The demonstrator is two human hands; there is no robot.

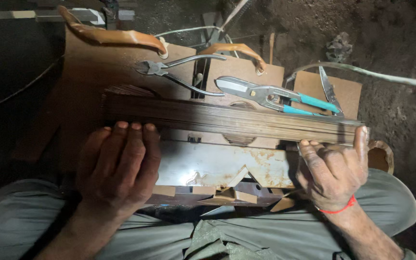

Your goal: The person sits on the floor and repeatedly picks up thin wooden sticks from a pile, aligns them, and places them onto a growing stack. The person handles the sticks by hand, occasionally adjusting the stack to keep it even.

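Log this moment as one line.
left hand: flat on stack of thin metal strips | right hand: gripping stack's right end | tin snips, pliers: lying behind, untouched

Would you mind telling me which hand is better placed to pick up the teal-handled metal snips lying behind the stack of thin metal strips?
Probably the right hand: it grips the stack of thin metal strips at the end just below the teal-handled metal snips. The left hand lies farther away.
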